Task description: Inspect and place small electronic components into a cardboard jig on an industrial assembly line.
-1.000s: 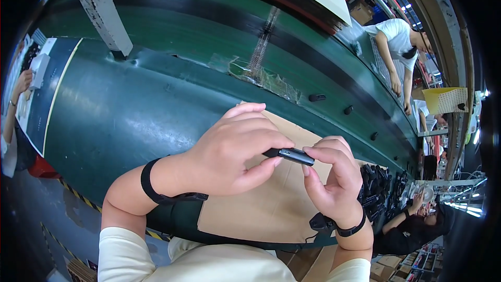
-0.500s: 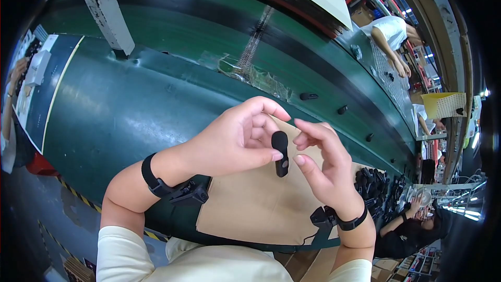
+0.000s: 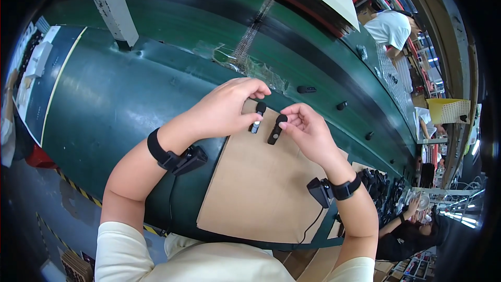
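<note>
Above the far part of a brown cardboard sheet (image 3: 250, 188), my left hand (image 3: 224, 105) has its thumb across a small black clip-on microphone (image 3: 260, 107) with a rounded foam top. Its index finger arches free above, and its other fingers are partly hidden. A little to the right, my right hand (image 3: 308, 130) pinches the foam end of a second black microphone (image 3: 274, 134) between thumb and fingers. The two microphones are side by side, a small gap between them. A black strap with a small device sits on each of my wrists.
A green conveyor belt (image 3: 182, 8) runs beyond the green table (image 3: 115, 94), carrying several spaced black pieces (image 3: 307, 89). Many black parts (image 3: 376, 185) are heaped at the right. A white metal post (image 3: 110, 5) stands far left. Other people work at the right.
Both hands have moved farther from me, the left also leftward. A second microphone has come into view, and my right hand, open before, now pinches one.
</note>
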A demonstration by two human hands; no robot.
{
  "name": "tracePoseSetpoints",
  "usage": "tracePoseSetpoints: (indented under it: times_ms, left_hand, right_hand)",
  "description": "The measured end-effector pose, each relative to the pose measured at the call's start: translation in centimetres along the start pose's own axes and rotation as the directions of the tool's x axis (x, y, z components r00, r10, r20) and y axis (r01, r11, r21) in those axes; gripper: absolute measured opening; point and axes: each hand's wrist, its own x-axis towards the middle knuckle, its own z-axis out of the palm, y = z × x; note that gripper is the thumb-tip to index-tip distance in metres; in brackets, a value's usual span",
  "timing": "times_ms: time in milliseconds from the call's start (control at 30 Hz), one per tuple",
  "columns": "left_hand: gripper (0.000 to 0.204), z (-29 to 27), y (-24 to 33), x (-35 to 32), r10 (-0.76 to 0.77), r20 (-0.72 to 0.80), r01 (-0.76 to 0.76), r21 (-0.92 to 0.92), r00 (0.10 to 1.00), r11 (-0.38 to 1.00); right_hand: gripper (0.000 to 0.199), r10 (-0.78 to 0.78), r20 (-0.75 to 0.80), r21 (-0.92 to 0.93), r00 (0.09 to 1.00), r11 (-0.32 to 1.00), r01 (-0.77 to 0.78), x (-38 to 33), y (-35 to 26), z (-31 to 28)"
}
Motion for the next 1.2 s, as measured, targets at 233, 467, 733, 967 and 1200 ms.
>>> tracePoseSetpoints:
  times_ms: [233, 467, 733, 967, 1200]
  left_hand:
    - [0.066, 2.2, -1.2, 0.2, 0.024, 0.083, -0.030, 0.071, 0.996, 0.997]
    - [0.070, 3.5, -1.0, 0.8, 0.007, 0.136, -0.016, 0.066, 0.991, 0.998]
    - [0.061, 3.6, -0.5, 2.2, 0.025, 0.083, -0.025, -0.005, 0.996, 1.000]
    - [0.046, 1.6, -1.9, 7.7, 0.022, 0.050, -0.032, 0.218, 0.999, 0.975]
    - [0.040, 3.1, -4.1, 14.4, -0.109, 0.257, -0.008, 0.415, 0.960, 0.910]
  right_hand:
    - [0.019, 0.065, -0.015, -0.104, 0.998, 0.992, -0.066, 1.4, 2.1, -0.1]
    - [0.023, -0.060, -0.065, -0.314, 0.996, 0.949, 0.036, 1.1, 4.0, -0.7]
    - [0.019, -0.011, -0.146, -0.226, 0.989, 0.974, -0.022, -1.7, 4.6, -4.4]
    - [0.018, 0.105, -0.204, -0.344, 0.973, 0.923, -0.171, -6.0, 6.2, -13.8]
    - [0.023, -0.090, -0.119, -0.747, 0.989, 0.664, -0.029, -2.2, 9.7, -19.4]
